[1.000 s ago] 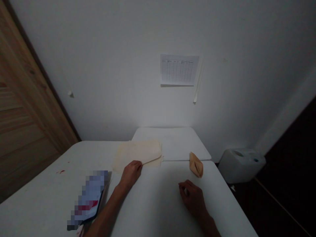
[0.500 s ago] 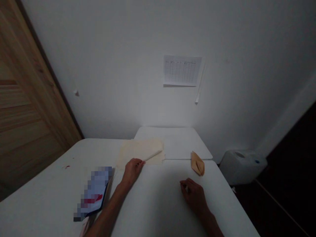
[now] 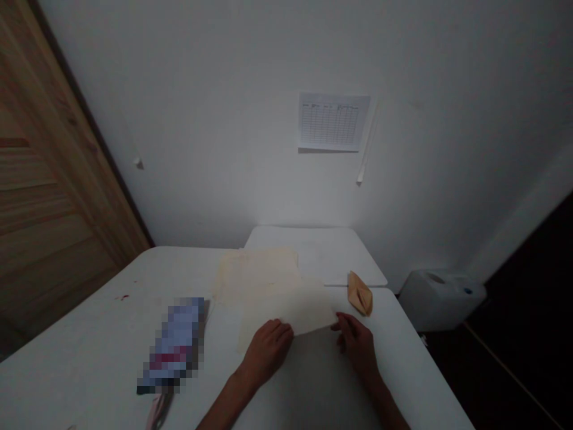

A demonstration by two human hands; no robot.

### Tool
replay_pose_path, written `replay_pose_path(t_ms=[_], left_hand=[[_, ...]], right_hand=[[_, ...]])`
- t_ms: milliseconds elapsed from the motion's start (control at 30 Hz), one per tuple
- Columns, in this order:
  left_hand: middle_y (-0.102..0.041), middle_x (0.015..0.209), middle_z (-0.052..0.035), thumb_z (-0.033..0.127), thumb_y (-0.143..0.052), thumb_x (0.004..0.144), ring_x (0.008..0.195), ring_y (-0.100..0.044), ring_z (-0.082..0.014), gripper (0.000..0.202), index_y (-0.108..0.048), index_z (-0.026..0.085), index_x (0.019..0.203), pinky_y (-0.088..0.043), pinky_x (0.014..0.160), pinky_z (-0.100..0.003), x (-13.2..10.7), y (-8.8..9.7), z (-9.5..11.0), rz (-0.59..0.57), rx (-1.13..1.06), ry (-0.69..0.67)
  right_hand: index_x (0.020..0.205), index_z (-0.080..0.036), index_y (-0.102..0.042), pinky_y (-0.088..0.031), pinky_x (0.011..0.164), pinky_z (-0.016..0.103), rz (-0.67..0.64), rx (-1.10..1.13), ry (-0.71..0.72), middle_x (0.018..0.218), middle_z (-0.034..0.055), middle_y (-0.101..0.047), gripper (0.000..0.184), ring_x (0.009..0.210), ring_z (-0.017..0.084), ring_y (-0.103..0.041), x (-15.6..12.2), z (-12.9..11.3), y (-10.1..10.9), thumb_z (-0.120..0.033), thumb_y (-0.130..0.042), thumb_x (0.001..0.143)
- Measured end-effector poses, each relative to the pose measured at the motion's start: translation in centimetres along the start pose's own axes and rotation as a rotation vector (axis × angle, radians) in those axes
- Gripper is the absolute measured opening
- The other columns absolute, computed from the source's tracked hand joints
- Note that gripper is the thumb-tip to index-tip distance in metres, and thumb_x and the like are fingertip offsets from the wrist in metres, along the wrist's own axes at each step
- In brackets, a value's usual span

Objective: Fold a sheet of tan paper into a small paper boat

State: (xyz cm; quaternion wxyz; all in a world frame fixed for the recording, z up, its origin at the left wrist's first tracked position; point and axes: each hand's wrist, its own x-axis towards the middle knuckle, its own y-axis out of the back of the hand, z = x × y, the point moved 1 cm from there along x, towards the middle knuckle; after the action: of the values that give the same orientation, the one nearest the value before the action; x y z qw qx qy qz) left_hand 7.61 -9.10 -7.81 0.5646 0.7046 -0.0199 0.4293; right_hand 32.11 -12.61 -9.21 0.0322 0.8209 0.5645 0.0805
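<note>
Now my right hand (image 3: 357, 343) pinches the near right corner of a pale sheet (image 3: 286, 313), at about 4 o'clock from the sheet's middle. My left hand (image 3: 269, 343) is closed over the near edge at 7 o'clock, fingers on top; I can't see my thumb there. Half a second ago only my left hand had paper, lifting an edge at the pile, and my right hand waited with nothing in its fingers. The sheet has since come towards me and to my right, so I judge that it is parted from the others and under control of both hands, with no fold in it that I can make out.

It lies in front of me, its far left part seeming to overlap the pale pile (image 3: 255, 272) at 11 o'clock. Between 2 and 3 o'clock, just beyond my right hand and apart from it, sits a folded brown piece (image 3: 360, 294), unmoved. Between 8 and 9 o'clock, well clear of my left hand, a pixelated, phone-like thing (image 3: 172, 340) rests on the white table (image 3: 89, 334). Further out, a printed chart (image 3: 333, 122) hangs on the wall, between 12 and 1 o'clock.
</note>
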Motion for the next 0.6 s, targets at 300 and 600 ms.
replay_pose_path(t_ms=[300, 600], left_hand=[[-0.069, 0.087, -0.0063, 0.015, -0.047, 0.091, 0.078, -0.064, -0.0195, 0.016, -0.062, 0.019, 0.091, -0.053, 0.077, -0.034, -0.2, 0.3, 1.8, -0.092, -0.056, 0.011], [-0.072, 0.089, -0.0078, 0.015, -0.047, 0.091, 0.079, -0.068, -0.0221, 0.017, -0.063, 0.019, 0.098, -0.056, 0.065, -0.032, -0.1, -0.2, 3.0, 0.012, 0.071, 0.024]], right_hand=[[0.105, -0.013, -0.064, -0.049, 0.044, 0.027, 0.006, 0.080, -0.049, 0.063, 0.0024, -0.067, 0.059, 0.046, 0.016, -0.057, 0.1, -0.3, 0.0, -0.059, -0.071, 0.068], [0.108, -0.015, -0.061, -0.048, 0.044, 0.025, -0.083, 0.249, -0.057, 0.066, 0.0022, -0.068, 0.057, 0.046, 0.015, -0.059, -0.7, -1.4, -0.9, -0.052, -0.076, 0.069]])
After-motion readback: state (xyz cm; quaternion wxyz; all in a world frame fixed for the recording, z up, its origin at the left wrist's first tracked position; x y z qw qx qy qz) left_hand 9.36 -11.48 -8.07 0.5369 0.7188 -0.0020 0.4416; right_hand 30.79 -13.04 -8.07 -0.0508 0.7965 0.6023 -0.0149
